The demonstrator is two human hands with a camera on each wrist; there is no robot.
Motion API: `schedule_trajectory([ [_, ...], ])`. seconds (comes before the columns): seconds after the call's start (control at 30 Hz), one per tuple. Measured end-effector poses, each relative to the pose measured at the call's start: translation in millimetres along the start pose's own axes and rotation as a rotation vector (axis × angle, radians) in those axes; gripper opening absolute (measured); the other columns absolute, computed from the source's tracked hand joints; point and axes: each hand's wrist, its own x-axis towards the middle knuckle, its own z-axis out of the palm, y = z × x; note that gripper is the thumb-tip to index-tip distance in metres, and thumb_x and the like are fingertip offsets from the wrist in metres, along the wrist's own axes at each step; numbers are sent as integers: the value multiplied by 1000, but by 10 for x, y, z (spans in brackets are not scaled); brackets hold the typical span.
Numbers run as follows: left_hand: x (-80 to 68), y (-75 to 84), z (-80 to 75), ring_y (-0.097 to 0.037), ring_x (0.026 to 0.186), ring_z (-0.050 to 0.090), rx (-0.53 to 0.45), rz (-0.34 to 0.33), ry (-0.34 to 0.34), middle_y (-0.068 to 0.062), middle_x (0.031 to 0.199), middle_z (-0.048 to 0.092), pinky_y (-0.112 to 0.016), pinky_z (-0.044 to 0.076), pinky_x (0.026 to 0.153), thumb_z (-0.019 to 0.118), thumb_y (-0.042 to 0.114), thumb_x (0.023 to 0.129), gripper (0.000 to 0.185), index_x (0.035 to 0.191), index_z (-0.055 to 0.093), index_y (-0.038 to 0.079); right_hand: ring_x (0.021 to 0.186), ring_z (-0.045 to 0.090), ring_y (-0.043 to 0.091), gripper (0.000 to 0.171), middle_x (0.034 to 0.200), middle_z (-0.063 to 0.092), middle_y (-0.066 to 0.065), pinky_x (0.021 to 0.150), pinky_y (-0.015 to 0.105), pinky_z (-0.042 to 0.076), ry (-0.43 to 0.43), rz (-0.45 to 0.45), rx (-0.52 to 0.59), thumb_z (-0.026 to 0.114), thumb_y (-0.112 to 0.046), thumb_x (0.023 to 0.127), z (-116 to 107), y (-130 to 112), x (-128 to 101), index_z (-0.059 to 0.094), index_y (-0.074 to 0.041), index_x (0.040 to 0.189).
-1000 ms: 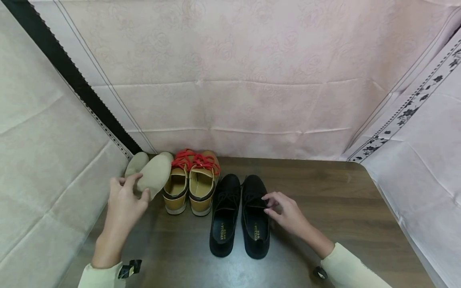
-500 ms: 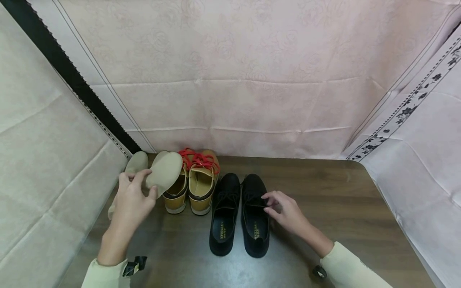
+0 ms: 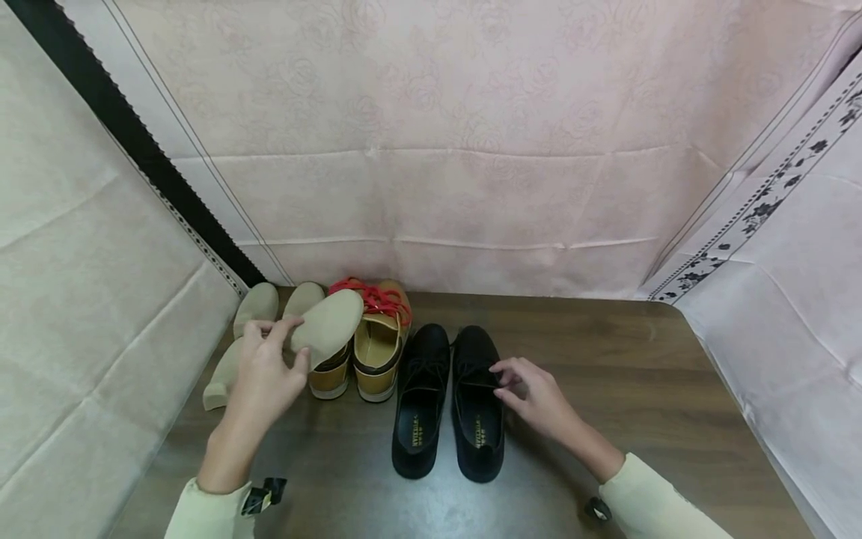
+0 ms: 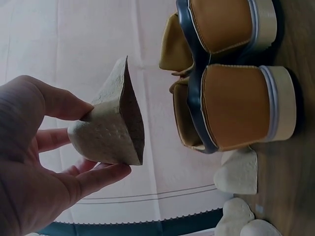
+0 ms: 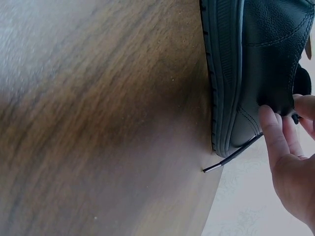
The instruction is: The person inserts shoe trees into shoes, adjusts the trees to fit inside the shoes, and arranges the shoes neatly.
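Black lace-up shoes [image 3: 447, 400] stand paired on the wooden floor [image 3: 606, 389]; right hand [image 3: 535, 400] pinches the right one's collar and lace. Left hand [image 3: 266, 378] pinches a beige shoe [image 3: 326, 326] aloft over the tan red-laced pair [image 3: 360, 340]. Its beige mate [image 3: 232, 348] lies against the fabric wall [image 3: 431, 150]. Judged: black pair aligned, beige pair not yet set together.

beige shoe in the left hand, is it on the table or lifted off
Lifted off. The left hand grips the beige shoe by its heel end, above the tan shoes; the left wrist view shows nothing under it.
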Motion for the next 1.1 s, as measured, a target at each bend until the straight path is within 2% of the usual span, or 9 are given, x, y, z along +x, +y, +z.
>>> schedule_trajectory([
  [0.17, 15, 55, 24, -38, 100, 54, -27, 38, -23, -31, 118, 47, -50, 49, 79, 70, -3, 88, 40, 127, 65, -3, 91, 66, 8, 36, 97, 65, -3, 80, 26, 61, 13, -29, -15, 80, -4, 88, 12, -3, 5, 67, -15, 120],
  [0.37, 19, 115, 31, -35, 107, 51, -38, 50, -61, -28, 124, 49, -49, 49, 80, 69, -4, 89, 40, 130, 65, -1, 91, 66, 8, 35, 97, 65, -4, 81, 26, 61, 3, -14, -15, 80, -5, 89, 16, 14, 8, 67, -16, 120],
  [0.67, 15, 192, 40, -32, 94, 56, -43, 94, -124, -27, 124, 47, -45, 50, 75, 68, -2, 91, 42, 132, 64, 2, 92, 66, 7, 37, 99, 65, -4, 83, 25, 60, -5, 3, 9, 80, -6, 90, 10, 23, 0, 66, -18, 122],
  [0.83, 9, 258, 73, -25, 80, 58, -56, 127, -180, -24, 123, 47, -37, 49, 69, 70, 0, 92, 42, 133, 65, 6, 93, 66, 7, 37, 99, 65, -3, 83, 25, 60, -5, 12, 20, 79, -6, 90, 10, 21, -9, 66, -19, 123],
  [1.1, -10, 324, 144, -23, 85, 54, -79, 180, -230, -19, 123, 49, -35, 47, 72, 72, 1, 91, 44, 134, 65, 8, 93, 66, 7, 37, 99, 64, -7, 82, 23, 60, -2, 23, 28, 79, -7, 91, 11, 16, -10, 66, -20, 123],
])
